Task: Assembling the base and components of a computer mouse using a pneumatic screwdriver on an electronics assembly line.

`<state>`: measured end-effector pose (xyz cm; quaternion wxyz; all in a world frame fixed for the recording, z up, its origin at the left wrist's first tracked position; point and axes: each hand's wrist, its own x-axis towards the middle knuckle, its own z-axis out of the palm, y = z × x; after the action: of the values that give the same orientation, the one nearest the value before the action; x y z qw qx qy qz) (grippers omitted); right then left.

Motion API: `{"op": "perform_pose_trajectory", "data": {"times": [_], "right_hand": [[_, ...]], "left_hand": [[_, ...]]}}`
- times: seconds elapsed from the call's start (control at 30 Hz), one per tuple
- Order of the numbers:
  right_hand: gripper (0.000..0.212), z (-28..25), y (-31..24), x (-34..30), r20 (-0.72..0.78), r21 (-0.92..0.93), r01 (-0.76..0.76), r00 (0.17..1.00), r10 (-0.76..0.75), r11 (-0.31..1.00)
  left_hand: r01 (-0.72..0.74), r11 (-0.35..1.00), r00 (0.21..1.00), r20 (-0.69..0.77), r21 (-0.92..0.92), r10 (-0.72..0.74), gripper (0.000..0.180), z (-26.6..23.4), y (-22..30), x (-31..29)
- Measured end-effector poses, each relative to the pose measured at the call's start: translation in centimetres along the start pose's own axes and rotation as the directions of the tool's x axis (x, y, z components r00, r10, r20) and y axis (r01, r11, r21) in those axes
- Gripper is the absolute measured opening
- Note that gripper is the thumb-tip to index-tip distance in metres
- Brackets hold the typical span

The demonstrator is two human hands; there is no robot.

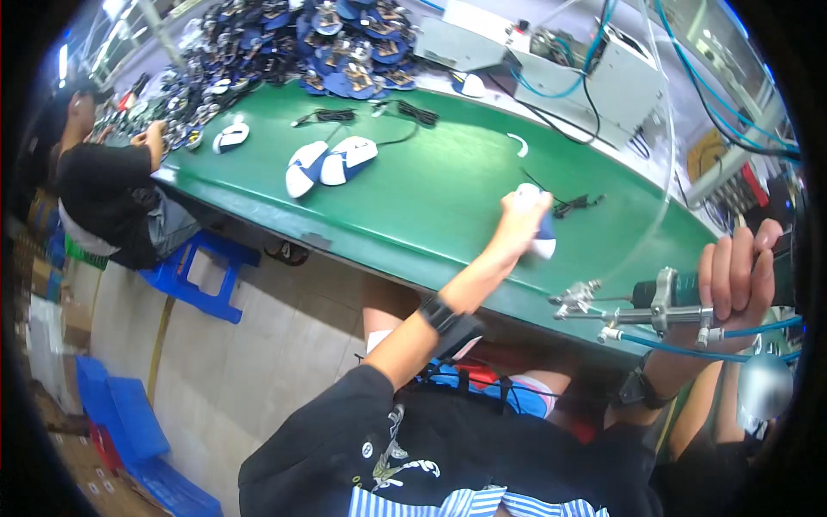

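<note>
My left hand point(521, 217) is closed over a white and dark-blue computer mouse point(544, 243) on the green table; its black cable point(579, 205) lies coiled just beyond. At the right, the fingers of my right hand point(736, 274) wrap round a powered screwdriver point(665, 300) with a dark body, metal bracket and blue air hoses. The tool lies level near the table's front edge, its metal nozzle point(575, 299) pointing left and apart from the mouse. Two more mice point(348, 161) with bundled cables sit left of centre.
Another mouse point(231, 136) lies farther left. Piles of blue mouse parts point(353, 52) rise along the back. A grey machine point(551, 65) with hoses stands at the back right. At the left, a co-worker point(112, 181) sits beside a blue stool point(202, 271). A clear tube point(668, 164) hangs down.
</note>
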<state>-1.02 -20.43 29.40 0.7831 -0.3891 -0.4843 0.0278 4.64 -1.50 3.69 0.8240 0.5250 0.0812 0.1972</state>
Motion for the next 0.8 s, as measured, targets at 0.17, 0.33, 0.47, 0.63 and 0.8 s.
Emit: {"op": "perform_pose_trajectory", "data": {"times": [0.17, 0.33, 0.47, 0.63, 0.8], "right_hand": [[0.013, -1.6, 0.4, -0.9, -0.089, -0.023, -0.111, 0.99, 0.109, 0.994], [0.017, -2.2, 0.1, -2.0, -0.192, -0.12, -0.102, 0.978, 0.078, 0.988], [0.018, -3.4, 0.1, -2.7, -0.222, -0.144, -0.135, 0.97, 0.101, 0.98], [0.02, -2.1, 0.7, -2.2, -0.336, -0.144, -0.151, 0.937, 0.095, 0.978], [0.022, -0.7, 1.1, -1.3, -0.272, -0.122, -0.192, 0.95, 0.153, 0.974]], "left_hand": [[-0.208, 0.472, 0.969, 0.114, 0.857, 0.221, 0.098, 1.8, 5.3, 2.3], [-0.092, -0.422, 0.884, 0.269, 0.902, 0.382, 0.086, -11.4, 14.3, 4.2], [0.07, -0.593, 0.985, 0.037, 0.802, 0.167, 0.092, -22.4, 19.1, 3.0], [0.031, -0.384, 0.986, -0.09, 0.923, -0.137, 0.088, -27.4, 20.5, 2.1], [-0.075, -0.347, 0.997, 0.076, 0.935, -0.009, 0.076, -21.9, 17.4, 1.9]]}}
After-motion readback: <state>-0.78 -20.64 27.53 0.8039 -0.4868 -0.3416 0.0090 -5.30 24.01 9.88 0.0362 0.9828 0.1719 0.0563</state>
